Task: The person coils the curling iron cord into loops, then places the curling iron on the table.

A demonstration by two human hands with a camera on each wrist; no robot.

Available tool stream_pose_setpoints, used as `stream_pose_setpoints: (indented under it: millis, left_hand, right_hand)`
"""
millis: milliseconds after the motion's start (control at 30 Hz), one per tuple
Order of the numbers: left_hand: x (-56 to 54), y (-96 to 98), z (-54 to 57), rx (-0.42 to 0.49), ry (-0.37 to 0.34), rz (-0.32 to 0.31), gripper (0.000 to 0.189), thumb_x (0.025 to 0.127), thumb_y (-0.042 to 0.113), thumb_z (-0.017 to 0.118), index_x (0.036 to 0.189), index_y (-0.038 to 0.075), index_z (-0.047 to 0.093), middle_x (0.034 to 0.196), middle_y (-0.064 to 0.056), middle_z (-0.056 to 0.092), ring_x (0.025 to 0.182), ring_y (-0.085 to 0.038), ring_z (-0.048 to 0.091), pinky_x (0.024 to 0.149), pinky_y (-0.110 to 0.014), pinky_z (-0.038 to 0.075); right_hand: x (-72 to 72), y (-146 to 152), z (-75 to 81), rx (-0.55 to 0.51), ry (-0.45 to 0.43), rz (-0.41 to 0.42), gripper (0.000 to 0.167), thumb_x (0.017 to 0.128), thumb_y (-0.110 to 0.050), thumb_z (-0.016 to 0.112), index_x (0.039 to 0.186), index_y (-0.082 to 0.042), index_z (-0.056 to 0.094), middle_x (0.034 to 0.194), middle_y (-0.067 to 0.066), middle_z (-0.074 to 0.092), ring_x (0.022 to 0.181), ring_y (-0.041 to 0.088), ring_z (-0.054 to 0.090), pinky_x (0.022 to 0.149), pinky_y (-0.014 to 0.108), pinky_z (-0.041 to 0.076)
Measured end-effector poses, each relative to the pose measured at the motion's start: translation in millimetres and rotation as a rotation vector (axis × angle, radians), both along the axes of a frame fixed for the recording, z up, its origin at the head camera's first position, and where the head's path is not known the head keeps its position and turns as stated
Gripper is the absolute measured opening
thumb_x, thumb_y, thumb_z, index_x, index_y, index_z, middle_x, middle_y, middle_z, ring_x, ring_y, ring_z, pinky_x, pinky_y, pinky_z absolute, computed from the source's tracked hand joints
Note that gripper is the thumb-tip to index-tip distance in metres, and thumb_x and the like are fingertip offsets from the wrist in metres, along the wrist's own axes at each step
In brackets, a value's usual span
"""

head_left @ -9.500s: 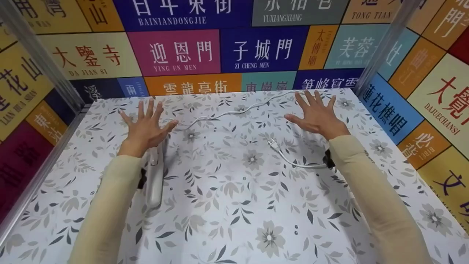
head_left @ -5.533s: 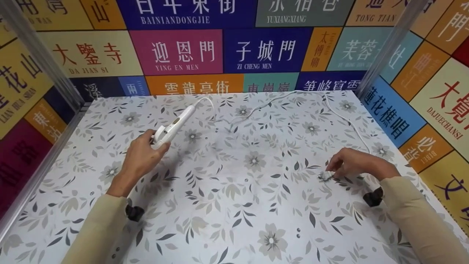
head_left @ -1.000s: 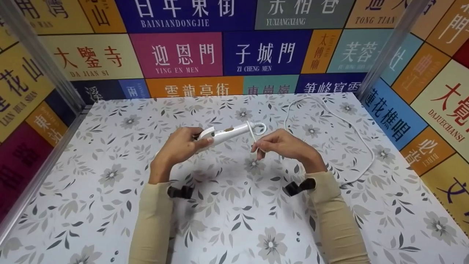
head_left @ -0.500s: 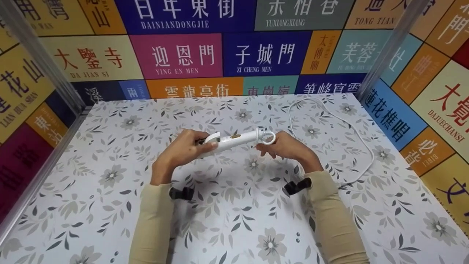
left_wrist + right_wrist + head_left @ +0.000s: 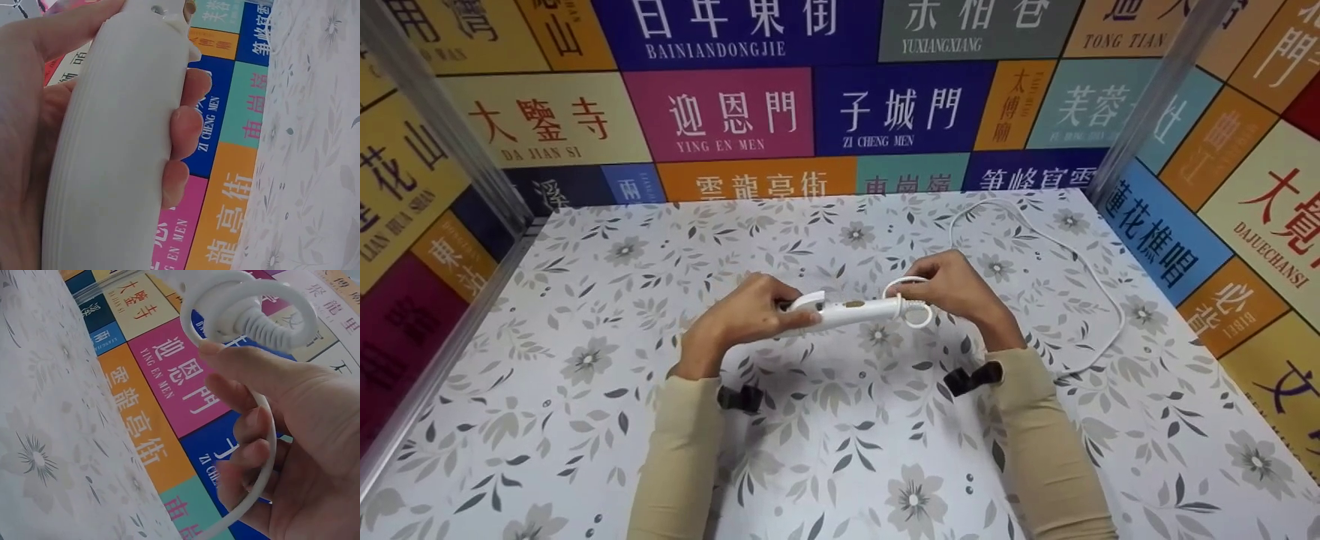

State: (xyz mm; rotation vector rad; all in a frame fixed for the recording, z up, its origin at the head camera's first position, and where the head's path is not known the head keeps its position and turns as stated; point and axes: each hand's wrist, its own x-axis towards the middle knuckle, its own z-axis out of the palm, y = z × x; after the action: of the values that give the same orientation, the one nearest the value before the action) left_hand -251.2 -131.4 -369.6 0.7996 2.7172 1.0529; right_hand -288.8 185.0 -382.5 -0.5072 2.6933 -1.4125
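My left hand (image 5: 750, 307) grips a white hair iron (image 5: 862, 310) above the table, its handle and gold button pointing right. In the left wrist view, thumb and fingers wrap round the wide ribbed casing (image 5: 112, 140). At the handle's right end the white cord (image 5: 270, 439) makes a loop around the neck, beside its ribbed sleeve (image 5: 270, 331). My right hand (image 5: 956, 285) pinches this cord between thumb and forefinger, close to the handle's end, while the cord runs on past its other fingers. The plug is not visible.
The rest of the cord curves over the right side of the flower-patterned table (image 5: 810, 465). Coloured sign panels (image 5: 720, 112) wall in the back and sides, with clear corner posts (image 5: 1140, 97) between them. Black wrist cameras (image 5: 973, 379) sit under both cuffs.
Both hands, first spread empty, took up the iron and the plug, then came together at the centre. In the last second the right hand has carried the cord round the handle's end and up.
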Motion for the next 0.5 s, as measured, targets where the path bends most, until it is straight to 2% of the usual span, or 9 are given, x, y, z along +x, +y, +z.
stream_pose_setpoints:
  millis: [133,267,367,500]
  left_hand:
    - [-0.4,0.2,-0.5,-0.010,0.000,0.011,0.032,0.089,0.041,0.072,0.076,0.013,0.073,0.059,0.005,0.051,0.053,-0.009,0.042,0.051,-0.025,0.034]
    - [2.6,-0.9,3.1,-0.007,-0.012,0.014,0.031,0.090,0.040,0.072,0.076,0.013,0.074,0.057,0.004,0.050,0.051,-0.010,0.040,0.049,-0.025,0.032]
    - [4.9,-1.7,7.0,-0.017,-0.018,0.028,0.030,0.090,0.041,0.072,0.078,0.014,0.075,0.057,0.003,0.049,0.051,-0.011,0.039,0.049,-0.026,0.031]
    - [4.7,-4.1,8.1,-0.039,-0.008,0.076,0.029,0.090,0.042,0.072,0.080,0.015,0.075,0.061,0.003,0.052,0.054,-0.012,0.042,0.053,-0.027,0.035]
  right_hand:
    - [4.2,-2.9,4.9,-0.034,0.014,-0.032,0.028,0.076,-0.038,0.087,0.079,-0.012,0.078,0.069,-0.006,0.068,0.064,0.013,0.056,0.063,0.026,0.046]
    - [9.6,-6.1,12.3,-0.051,0.010,-0.018,0.026,0.084,-0.033,0.081,0.080,-0.008,0.075,0.072,-0.005,0.065,0.067,0.013,0.052,0.068,0.027,0.045]
    - [14.6,-8.8,19.3,-0.042,0.007,0.012,0.022,0.092,-0.027,0.072,0.083,-0.007,0.075,0.075,-0.003,0.063,0.065,0.012,0.045,0.065,0.027,0.040]
    - [24.6,-14.1,30.6,-0.004,-0.010,0.037,0.024,0.098,-0.026,0.063,0.090,-0.009,0.077,0.073,-0.001,0.057,0.059,0.009,0.037,0.056,0.024,0.032]
